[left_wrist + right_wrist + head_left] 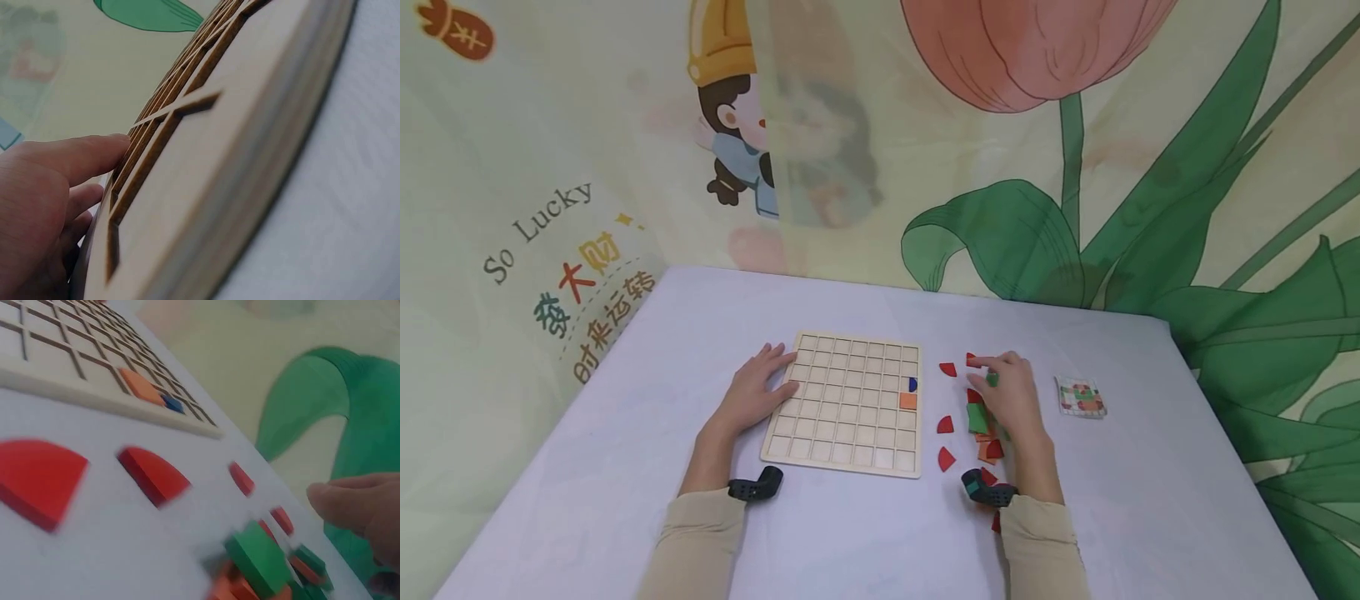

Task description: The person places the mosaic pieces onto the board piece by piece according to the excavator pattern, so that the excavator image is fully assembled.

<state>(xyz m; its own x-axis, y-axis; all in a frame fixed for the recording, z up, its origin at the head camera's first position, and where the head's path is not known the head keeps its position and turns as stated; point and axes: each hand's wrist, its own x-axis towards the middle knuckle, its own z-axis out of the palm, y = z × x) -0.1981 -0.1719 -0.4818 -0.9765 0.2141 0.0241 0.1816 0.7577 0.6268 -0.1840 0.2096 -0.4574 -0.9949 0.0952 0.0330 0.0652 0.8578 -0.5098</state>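
A wooden grid board (850,404) lies flat on the table, with an orange square (907,401) and a blue piece (913,384) in cells at its right edge. My left hand (756,392) rests with straight fingers on the board's left rim (250,156). My right hand (1011,392) hovers over a pile of pieces right of the board, its index finger stretched toward a red piece (972,360). I see nothing held in it. The right wrist view shows that hand (362,506) above a green square (259,559), with red quarter-circles (153,475) spread toward the board (75,369).
Loose red quarter-circles (945,425) lie between the board and the pile. A small pattern card (1081,397) sits to the right of my right hand. The pale table (625,433) ends at a printed wall cloth behind.
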